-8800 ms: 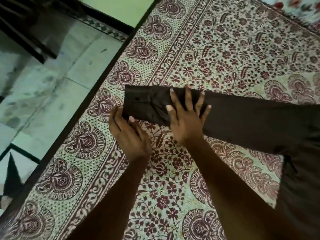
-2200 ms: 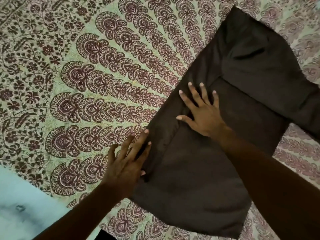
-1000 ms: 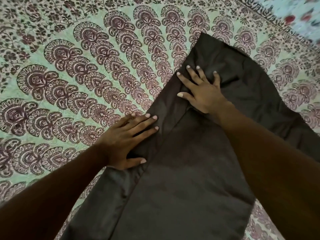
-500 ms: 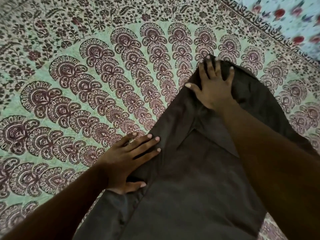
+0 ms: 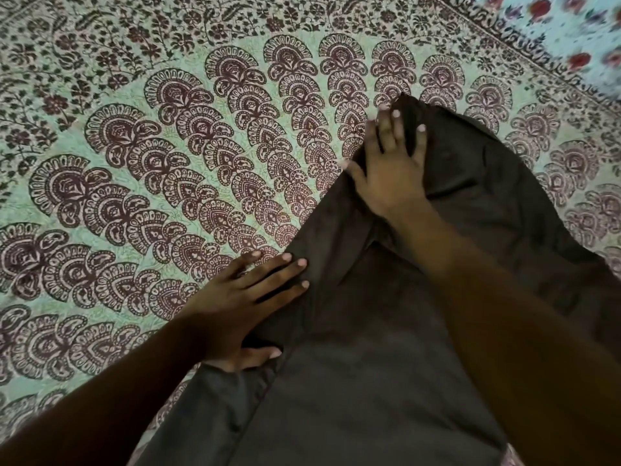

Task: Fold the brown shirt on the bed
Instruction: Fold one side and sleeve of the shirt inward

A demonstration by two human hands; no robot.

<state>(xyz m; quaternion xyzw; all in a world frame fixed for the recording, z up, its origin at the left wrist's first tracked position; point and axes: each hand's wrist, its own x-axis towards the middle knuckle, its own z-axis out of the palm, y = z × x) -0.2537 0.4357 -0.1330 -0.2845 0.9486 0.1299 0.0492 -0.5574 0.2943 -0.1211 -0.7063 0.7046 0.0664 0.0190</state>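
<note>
Home bedroom; bed under paisley-print bedsheet (image 5: 168, 183); floral cloth (image 5: 571, 31) at far corner

One brown shirt (image 5: 369, 381), two hands (image 5: 235, 311) (image 5: 389, 176), one bedsheet (image 5: 168, 163)

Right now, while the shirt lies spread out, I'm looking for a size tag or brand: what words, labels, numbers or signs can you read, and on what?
None can be read.
Brown shirt: plain cloth, no tag or print showing; the left hand and right hand cover parts of it.
Bedsheet: floral and paisley motifs only; its script-like border is blurred ornament, unreadable.
</note>
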